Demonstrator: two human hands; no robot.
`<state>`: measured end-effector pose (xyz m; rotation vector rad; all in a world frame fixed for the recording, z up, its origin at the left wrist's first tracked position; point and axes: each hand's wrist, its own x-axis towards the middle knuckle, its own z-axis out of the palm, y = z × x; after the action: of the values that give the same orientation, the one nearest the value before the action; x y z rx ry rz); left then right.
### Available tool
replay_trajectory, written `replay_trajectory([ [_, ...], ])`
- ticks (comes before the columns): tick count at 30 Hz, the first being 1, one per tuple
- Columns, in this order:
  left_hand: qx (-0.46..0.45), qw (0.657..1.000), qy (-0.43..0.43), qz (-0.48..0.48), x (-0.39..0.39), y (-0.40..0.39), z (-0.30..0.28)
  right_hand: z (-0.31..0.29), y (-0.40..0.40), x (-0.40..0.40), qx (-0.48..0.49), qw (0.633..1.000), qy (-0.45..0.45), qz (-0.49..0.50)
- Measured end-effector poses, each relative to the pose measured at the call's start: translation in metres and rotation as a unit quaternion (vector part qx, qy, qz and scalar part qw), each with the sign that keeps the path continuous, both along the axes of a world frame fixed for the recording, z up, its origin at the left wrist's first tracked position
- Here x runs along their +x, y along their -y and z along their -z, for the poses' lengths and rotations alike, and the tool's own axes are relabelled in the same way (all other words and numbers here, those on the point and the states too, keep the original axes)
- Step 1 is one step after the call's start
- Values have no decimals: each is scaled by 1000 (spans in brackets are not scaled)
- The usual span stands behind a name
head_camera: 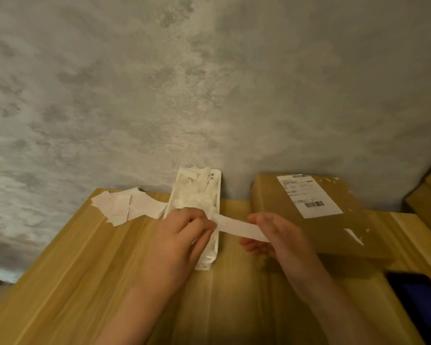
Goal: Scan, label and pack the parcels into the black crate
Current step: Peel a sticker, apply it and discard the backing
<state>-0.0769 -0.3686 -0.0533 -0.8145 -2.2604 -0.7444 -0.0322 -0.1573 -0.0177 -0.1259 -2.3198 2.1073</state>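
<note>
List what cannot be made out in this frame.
- Print on the white label of the cardboard box: too small and blurred in the head view.
- Dark object at lower right: cut off by the frame edge.
- Marks on the paper strip held between both hands: blurred.
- Tray contents: indistinct white scraps.

Your table (85, 270) is pale wood-grain board with a smooth, faintly satin finish. The parcel (334, 235) is matt brown cardboard carrying a smooth white paper label (309, 195). The tray (215, 245) looks like white plastic. You hold a thin white paper strip (239, 227). The wall (209, 83) is rough, mottled grey plaster.
</note>
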Motion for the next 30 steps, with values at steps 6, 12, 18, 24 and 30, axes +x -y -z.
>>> replay_trajectory([
  [6, 25, 996, 70, 54, 7, -49, 4, 5, -43, 21, 76, 995, -10, 66],
  [12, 171, 926, 332, 51, 13, -83, -6, 8, -75, 31, 141, 986, -50, 77],
  [18, 204, 880, 419, 95, 19, -100, -9, 12, -89, 32, 124, 986, -61, 96],
  [24, 221, 865, 440, 98, 19, -103, -8, 13, -94, 31, 130, 984, -72, 94],
  [30, 219, 865, 438, 110, 19, -105, -9, 15, -95, 30, 129, 984, -79, 90],
])
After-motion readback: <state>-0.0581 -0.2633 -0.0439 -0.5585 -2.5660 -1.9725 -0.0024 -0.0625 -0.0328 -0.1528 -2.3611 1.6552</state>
